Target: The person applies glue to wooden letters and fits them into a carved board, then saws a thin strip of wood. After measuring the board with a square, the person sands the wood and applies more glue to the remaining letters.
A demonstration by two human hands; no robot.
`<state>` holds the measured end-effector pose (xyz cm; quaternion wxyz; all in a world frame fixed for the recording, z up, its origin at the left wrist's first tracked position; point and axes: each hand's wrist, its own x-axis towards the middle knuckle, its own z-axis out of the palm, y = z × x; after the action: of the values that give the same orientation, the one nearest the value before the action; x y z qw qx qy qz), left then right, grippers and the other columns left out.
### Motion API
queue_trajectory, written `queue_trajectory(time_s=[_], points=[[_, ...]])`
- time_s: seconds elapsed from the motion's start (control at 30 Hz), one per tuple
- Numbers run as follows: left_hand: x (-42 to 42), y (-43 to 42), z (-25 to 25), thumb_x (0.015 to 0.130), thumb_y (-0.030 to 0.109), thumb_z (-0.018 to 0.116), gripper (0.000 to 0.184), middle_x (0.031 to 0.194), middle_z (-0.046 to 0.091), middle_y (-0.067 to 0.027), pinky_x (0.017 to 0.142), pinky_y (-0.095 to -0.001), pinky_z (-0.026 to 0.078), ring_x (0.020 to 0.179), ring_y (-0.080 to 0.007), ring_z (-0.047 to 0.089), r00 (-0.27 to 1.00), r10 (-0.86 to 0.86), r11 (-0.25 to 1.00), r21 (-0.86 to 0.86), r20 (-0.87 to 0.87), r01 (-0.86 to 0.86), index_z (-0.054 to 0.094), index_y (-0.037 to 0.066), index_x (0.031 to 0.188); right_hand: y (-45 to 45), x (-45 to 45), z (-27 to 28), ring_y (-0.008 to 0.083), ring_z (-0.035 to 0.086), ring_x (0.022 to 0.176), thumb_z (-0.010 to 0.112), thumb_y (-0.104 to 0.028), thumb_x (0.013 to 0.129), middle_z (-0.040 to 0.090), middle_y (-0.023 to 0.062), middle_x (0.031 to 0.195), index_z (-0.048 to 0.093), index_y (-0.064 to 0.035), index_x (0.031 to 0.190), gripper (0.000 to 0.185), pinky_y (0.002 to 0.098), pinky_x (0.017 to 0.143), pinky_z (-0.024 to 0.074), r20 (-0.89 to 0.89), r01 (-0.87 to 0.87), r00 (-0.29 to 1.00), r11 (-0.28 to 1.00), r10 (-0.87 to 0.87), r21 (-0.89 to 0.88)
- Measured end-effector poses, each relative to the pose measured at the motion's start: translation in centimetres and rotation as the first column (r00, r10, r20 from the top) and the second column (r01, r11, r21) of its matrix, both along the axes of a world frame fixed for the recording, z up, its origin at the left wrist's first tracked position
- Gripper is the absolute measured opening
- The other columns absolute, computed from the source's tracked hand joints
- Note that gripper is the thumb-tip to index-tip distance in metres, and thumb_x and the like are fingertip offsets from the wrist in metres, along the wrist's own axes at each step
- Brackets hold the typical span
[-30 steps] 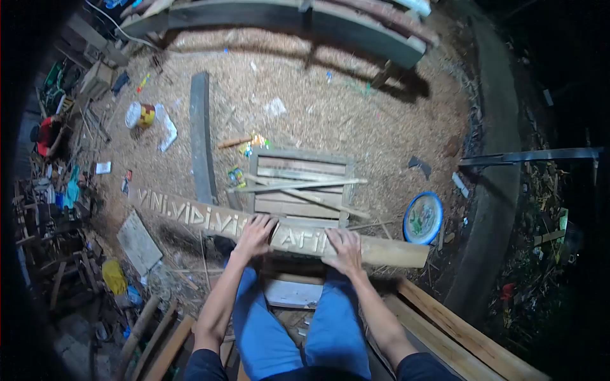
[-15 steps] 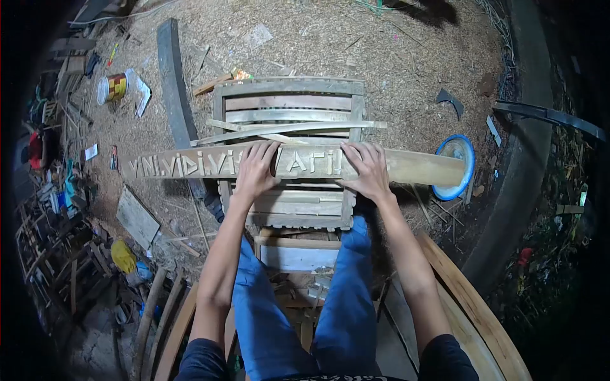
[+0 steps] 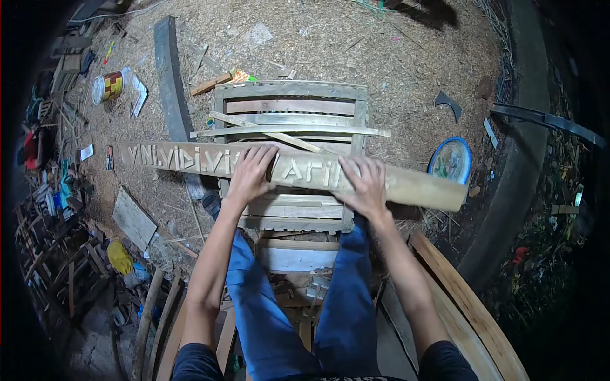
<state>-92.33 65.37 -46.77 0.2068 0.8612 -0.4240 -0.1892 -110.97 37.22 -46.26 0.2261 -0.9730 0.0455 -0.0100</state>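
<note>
Both hands (image 3: 251, 174) gripping the lettered board (image 3: 419, 187) above the slatted frame (image 3: 360, 114); uneven hold could tip it!

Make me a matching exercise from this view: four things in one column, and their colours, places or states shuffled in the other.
1. lettered board
2. round basin
3. slatted frame
4. crumpled bundle

A. plain yellow
B. thin strips crossed over it
C. held by left hand and right hand
D. blue-rimmed

Pairs: 1-C, 2-D, 3-B, 4-A
</note>
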Motion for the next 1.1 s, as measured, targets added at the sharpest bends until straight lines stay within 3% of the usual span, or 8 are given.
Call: queue_trajectory(time_s=[0.23,0.4,0.57,0.63,0.7,0.9,1.1], points=[[-0.2,1.1,-1.2,0.048,0.018,0.095,0.107,0.140,0.062,-0.0128,0.117,-0.0476,0.040,0.134,-0.0333,0.055,0.992,-0.128,0.992,0.022,0.008,0.128,0.053,0.007,0.145,3.7,-3.8,-2.7,0.0304,0.055,0.125,0.097,-0.036,0.059,0.059,0.0084,0.138,0.057,-0.0191,0.152,0.103,0.0538,0.111,0.0358,0.043,0.099,0.994,0.994,-0.100,0.040],[-0.2,0.7,-1.1,0.052,0.017,0.093,0.101,0.141,0.061,-0.0127,0.118,-0.0468,0.039,0.134,-0.0329,0.054,0.996,-0.095,0.995,0.019,0.006,0.094,0.054,0.006,0.145,2.6,-3.4,-3.5,0.0294,0.054,0.130,0.095,-0.043,0.061,0.061,0.0097,0.138,0.057,-0.0124,0.151,0.103,0.0540,0.114,0.0340,0.049,0.079,0.995,0.996,-0.081,0.041],[0.7,-0.1,-1.0,0.056,0.018,0.091,0.097,0.143,0.060,-0.0133,0.119,-0.0468,0.037,0.138,-0.0327,0.053,1.000,-0.018,0.999,0.027,0.016,0.018,0.055,0.004,0.144,0.0,0.0,-3.0,0.0293,0.054,0.131,0.095,-0.044,0.060,0.060,0.0088,0.139,0.056,-0.0154,0.152,0.104,0.0521,0.118,0.0331,0.024,0.033,0.999,0.999,-0.034,0.037],[0.8,-0.3,-1.6,0.055,0.018,0.092,0.099,0.142,0.061,-0.0138,0.119,-0.0470,0.037,0.138,-0.0321,0.052,0.999,0.009,1.000,-0.004,0.045,-0.009,0.054,0.004,0.145,-1.3,1.8,-3.4,0.0292,0.053,0.133,0.095,-0.043,0.059,0.058,0.0085,0.142,0.052,-0.0170,0.155,0.108,0.0519,0.118,0.0331,0.100,-0.035,0.994,0.999,0.032,0.029],[1.1,-0.5,-2.0,0.054,0.016,0.091,0.098,0.140,0.061,-0.0136,0.116,-0.0487,0.040,0.135,-0.0351,0.053,0.996,0.088,0.995,-0.047,0.034,-0.086,0.054,0.007,0.145,-2.9,3.5,-3.3,0.0308,0.051,0.136,0.096,-0.042,0.058,0.056,0.0090,0.143,0.048,-0.0194,0.158,0.113,0.0523,0.120,0.0326,0.081,-0.085,0.993,0.996,0.081,0.039],[2.4,-1.1,-2.3,0.051,0.016,0.092,0.097,0.137,0.063,-0.0160,0.115,-0.0494,0.041,0.132,-0.0363,0.055,0.990,0.127,0.990,-0.068,0.064,-0.123,0.057,0.003,0.140,-4.8,7.5,-3.1,0.0343,0.050,0.135,0.097,-0.044,0.057,0.051,0.0108,0.148,0.044,-0.0241,0.161,0.118,0.0509,0.121,0.0326,0.069,-0.139,0.988,0.990,0.137,0.030],[2.5,-1.5,-1.8,0.052,0.016,0.092,0.096,0.136,0.062,-0.0159,0.115,-0.0482,0.041,0.132,-0.0360,0.055,0.993,0.106,0.992,-0.071,0.048,-0.103,0.057,0.003,0.140,-5.0,6.7,-3.2,0.0334,0.051,0.131,0.098,-0.040,0.053,0.054,0.0102,0.139,0.050,-0.0243,0.158,0.116,0.0513,0.118,0.0374,0.101,-0.138,0.986,0.990,0.134,0.041]])
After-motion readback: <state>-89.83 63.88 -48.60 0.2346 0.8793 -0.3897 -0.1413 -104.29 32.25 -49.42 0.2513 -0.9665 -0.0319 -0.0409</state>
